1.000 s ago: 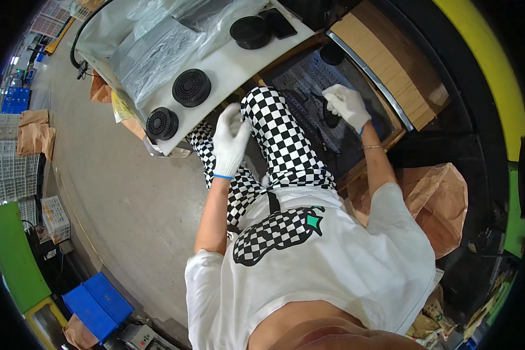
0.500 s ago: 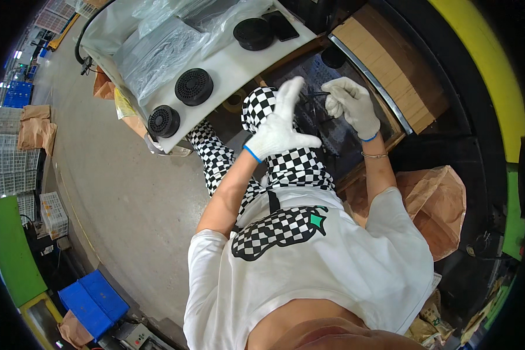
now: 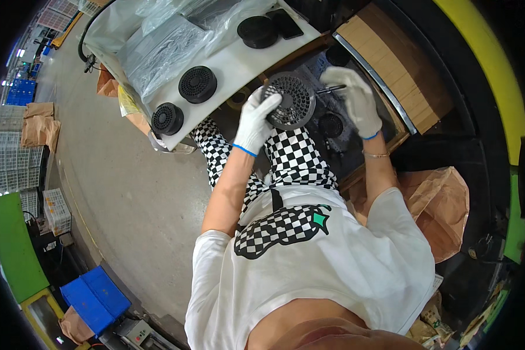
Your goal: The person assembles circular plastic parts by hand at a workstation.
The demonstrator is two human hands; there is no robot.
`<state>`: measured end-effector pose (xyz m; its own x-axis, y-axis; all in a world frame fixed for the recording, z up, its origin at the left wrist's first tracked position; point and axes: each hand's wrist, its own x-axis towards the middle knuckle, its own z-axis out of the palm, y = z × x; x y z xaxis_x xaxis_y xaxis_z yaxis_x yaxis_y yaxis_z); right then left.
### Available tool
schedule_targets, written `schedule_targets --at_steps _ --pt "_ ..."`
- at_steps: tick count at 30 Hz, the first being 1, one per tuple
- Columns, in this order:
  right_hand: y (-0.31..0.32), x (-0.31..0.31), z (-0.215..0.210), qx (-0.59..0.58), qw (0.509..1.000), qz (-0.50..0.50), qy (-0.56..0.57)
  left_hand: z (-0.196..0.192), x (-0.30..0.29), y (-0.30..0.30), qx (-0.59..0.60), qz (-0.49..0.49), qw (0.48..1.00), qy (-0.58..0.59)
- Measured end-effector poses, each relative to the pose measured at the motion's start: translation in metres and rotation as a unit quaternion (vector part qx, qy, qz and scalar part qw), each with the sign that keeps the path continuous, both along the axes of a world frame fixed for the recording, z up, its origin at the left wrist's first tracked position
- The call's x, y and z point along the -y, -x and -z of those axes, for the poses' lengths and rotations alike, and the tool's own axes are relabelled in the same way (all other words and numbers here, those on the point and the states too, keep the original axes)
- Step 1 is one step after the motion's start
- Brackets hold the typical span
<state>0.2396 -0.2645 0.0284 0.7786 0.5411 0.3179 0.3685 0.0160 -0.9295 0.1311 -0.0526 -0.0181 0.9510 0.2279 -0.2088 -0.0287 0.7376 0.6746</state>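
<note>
Hands: both wore white gloves, and each seemed to have something in its grip.
Left hand: the left hand (image 3: 254,123) pinched the round grille (image 3: 298,106) by its left rim, thumb on top; the other fingers were mostly hidden.
Right hand: the right hand (image 3: 361,105) was blurry, but it seemed to grip a thin dark tool (image 3: 331,89) near its fingertips.
Grille's place: up over the checkered pants (image 3: 294,153), between the white table (image 3: 233,64) and the dark tray (image 3: 314,69).
Grille's way: its flat, holey face looked up. It was round, so it had no long side.
Tool's way: it lay nearly sideways, its left end pointing at the grille's right rim. I could not tell if they touched.
Why held so: holding just the rim likely kept most of the holes uncovered and left room for the tool.
On the table: a small round part (image 3: 167,119) sat by the front left corner, a bigger round part (image 3: 198,84) by the front edge, and a smooth-topped part (image 3: 257,32) near the right end, beside a phone (image 3: 285,24). Maybe they sat there for easy reach. Clear plastic (image 3: 163,52) lay behind.
In the tray: a dark disc (image 3: 331,125) lay near the right hand.
Past the tray's right edge: a cardboard box (image 3: 391,64).
</note>
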Motion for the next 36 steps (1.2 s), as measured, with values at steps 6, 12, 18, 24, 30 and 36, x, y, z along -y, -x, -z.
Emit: schedule_targets --at_steps 6,12,18,24,30,36 --pt "-0.004 -0.013 -0.017 0.234 0.922 -0.063 0.3 -0.016 -0.013 0.012 -0.011 0.005 0.977 -0.211" --pt "0.001 -0.02 -0.006 -0.158 0.948 -0.187 0.203 -0.007 -0.009 0.015 -0.015 -0.009 0.997 -0.075" --pt "0.028 -0.047 0.031 -0.345 0.924 -0.072 -0.147 0.006 0.001 0.014 0.004 -0.022 0.996 0.085" --pt "-0.021 -0.019 0.089 0.358 0.806 0.281 0.38 0.012 -0.005 0.021 -0.011 -0.12 0.991 0.051" --pt "-0.026 0.008 0.189 0.004 0.727 0.045 0.685 0.004 -0.013 0.032 -0.012 -0.154 0.987 0.05" --pt "-0.003 0.017 0.246 0.092 0.708 0.032 0.7 0.003 -0.016 0.041 -0.022 -0.16 0.986 0.042"
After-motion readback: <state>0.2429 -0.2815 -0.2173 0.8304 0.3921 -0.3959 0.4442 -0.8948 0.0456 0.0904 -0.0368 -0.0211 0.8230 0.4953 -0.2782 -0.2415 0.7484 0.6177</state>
